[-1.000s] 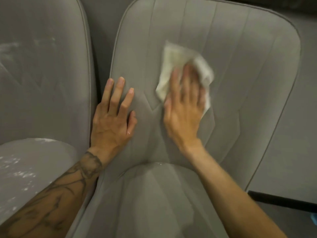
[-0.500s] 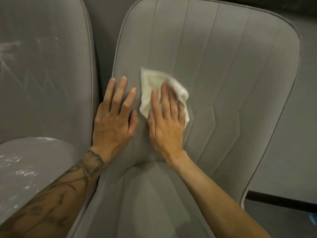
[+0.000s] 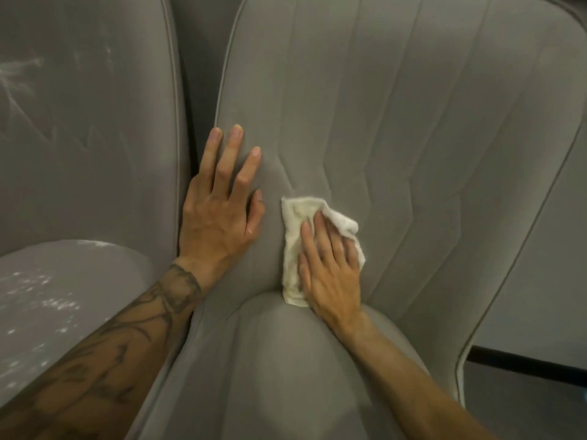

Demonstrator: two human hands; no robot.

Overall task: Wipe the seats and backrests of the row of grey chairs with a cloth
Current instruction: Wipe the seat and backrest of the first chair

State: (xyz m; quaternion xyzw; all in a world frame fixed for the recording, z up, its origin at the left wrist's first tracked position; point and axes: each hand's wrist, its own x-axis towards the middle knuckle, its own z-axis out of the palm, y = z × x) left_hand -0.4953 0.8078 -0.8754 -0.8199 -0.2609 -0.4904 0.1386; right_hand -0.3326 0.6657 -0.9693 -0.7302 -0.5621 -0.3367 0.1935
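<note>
Right hand (image 3: 330,268): fingers flat, pressing cloth (image 3: 297,246) on backrest (image 3: 397,122), frame centre.
Left hand (image 3: 219,204): spread flat on backrest, holding nothing.

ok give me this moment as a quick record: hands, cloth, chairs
left hand: flat on the left edge of the backrest, holds nothing
right hand: fingers flat, pressing the cloth against the backrest
cloth: white, crumpled, low on the backrest, its bottom edge at the seat
neighbouring chair: to the left, whitish streaks on its back and seat
</note>
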